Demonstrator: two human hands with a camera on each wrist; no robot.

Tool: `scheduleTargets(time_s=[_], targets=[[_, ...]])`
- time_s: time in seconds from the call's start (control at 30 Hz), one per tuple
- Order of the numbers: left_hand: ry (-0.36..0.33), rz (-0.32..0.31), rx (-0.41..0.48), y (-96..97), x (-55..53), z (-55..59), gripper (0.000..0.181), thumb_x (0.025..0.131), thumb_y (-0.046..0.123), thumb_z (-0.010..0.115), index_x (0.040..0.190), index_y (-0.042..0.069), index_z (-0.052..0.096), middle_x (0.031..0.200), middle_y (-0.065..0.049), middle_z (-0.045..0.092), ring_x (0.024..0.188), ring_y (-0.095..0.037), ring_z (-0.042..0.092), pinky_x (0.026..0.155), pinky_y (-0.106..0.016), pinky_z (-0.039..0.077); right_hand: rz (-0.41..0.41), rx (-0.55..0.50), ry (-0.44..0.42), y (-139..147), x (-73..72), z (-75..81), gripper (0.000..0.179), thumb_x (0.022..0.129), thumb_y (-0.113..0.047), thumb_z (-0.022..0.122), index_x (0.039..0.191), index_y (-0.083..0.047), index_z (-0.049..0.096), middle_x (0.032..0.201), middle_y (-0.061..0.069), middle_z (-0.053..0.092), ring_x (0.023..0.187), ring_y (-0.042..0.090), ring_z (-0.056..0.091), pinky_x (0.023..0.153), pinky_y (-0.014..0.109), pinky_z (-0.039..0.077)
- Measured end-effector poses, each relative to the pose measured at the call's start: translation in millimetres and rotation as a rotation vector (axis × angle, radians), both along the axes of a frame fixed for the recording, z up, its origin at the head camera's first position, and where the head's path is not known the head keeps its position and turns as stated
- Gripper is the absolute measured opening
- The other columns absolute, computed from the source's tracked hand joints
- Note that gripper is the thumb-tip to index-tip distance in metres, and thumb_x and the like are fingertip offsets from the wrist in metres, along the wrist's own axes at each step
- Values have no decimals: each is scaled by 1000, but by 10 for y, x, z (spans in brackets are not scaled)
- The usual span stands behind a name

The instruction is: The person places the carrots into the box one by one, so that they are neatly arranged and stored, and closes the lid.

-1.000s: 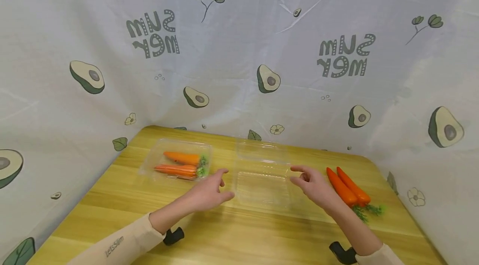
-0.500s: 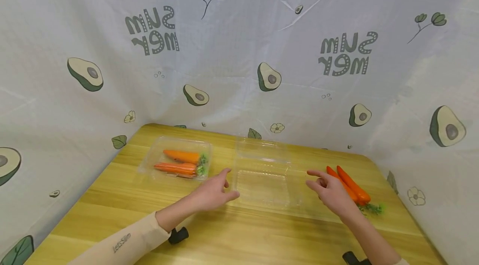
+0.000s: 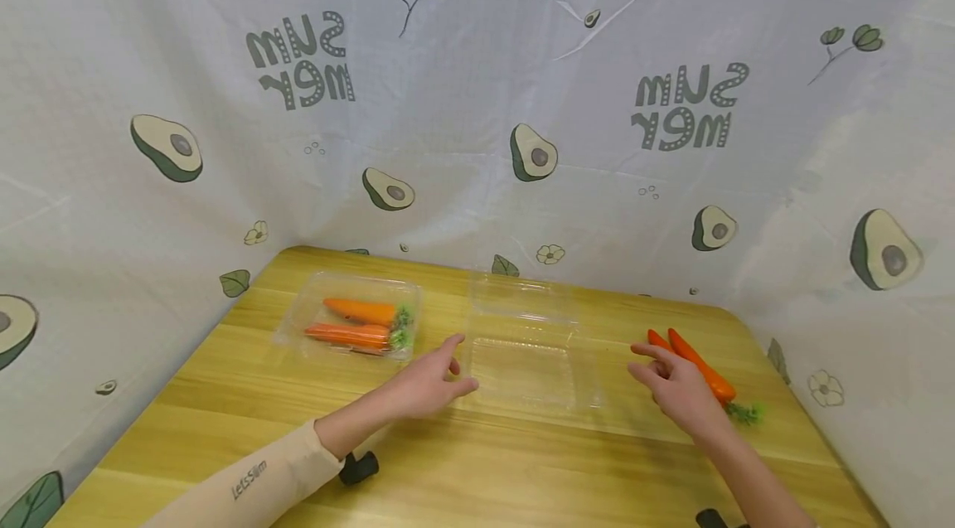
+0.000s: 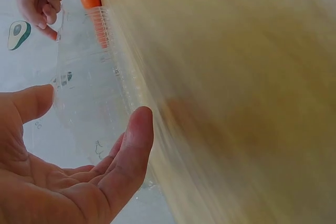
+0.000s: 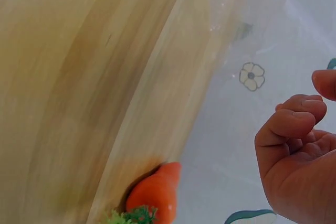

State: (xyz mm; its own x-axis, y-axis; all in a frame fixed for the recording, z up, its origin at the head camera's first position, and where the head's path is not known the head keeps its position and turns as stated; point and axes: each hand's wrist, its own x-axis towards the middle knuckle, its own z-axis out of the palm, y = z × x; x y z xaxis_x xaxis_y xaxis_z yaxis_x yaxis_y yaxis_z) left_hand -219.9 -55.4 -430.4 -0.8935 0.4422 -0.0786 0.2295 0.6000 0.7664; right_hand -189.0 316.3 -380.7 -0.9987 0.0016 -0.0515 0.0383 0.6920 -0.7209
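An open clear plastic clamshell box (image 3: 525,318) stands mid-table with its lid folded back. My left hand (image 3: 424,383) hovers at its left side, thumb and index finger spread apart and holding nothing. In the left wrist view, the box wall (image 4: 86,93) shows beyond the left hand (image 4: 68,187). To the right of the box, my right hand (image 3: 682,394) is near two loose orange carrots (image 3: 705,364) with green tops and partly covers one. Its index finger points forward and its other fingers are loosely curled; the right wrist view shows this right hand (image 5: 296,156) holding nothing.
At the back left lies a second clear plastic box (image 3: 307,308) with carrots (image 3: 361,312) inside. The wooden table (image 3: 477,470) meets a printed avocado cloth (image 3: 477,97) at the back and sides.
My right hand has moved right, away from the middle box and toward the loose carrots. The left hand has shifted slightly right. The box's right side now sits a little farther out.
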Motion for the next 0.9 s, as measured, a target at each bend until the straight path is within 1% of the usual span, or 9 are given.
scheduleTargets(time_s=[0.27,0.43,0.6,0.77,0.9], targets=[[11,5,-10,7,7,6,84,98,41,65,160,5,21,122,-12,63,104,-24,64,82,-43,52,-27,19,-16,161,2,-55,61,103,-40,57,149,-2,45,68,0,40,50,12,36,49,30,36],[11,-3,-22,22,-10,15,84,98,41,65,161,7,21,120,-10,62,100,-21,63,79,-40,51,-57,60,-9,267,-3,-76,65,102,-43,57,149,1,44,69,-1,40,52,11,36,50,29,35],[10,-6,-24,17,-13,16,83,98,40,66,161,8,21,120,-11,62,101,-22,63,77,-39,50,-80,112,-8,339,-32,-91,67,103,-42,56,148,4,42,70,-1,40,54,11,35,52,28,33],[10,-12,-20,17,-9,21,84,98,39,66,161,7,21,120,-11,62,102,-23,63,77,-39,50,-94,155,-10,431,-71,-108,68,103,-42,55,147,7,42,74,1,45,56,12,37,53,29,32],[12,-18,-17,15,-7,25,84,97,39,66,161,7,22,120,-12,62,101,-23,63,76,-39,50,-105,151,-23,501,-84,-121,70,103,-43,55,148,8,40,78,2,49,58,12,39,54,28,34]])
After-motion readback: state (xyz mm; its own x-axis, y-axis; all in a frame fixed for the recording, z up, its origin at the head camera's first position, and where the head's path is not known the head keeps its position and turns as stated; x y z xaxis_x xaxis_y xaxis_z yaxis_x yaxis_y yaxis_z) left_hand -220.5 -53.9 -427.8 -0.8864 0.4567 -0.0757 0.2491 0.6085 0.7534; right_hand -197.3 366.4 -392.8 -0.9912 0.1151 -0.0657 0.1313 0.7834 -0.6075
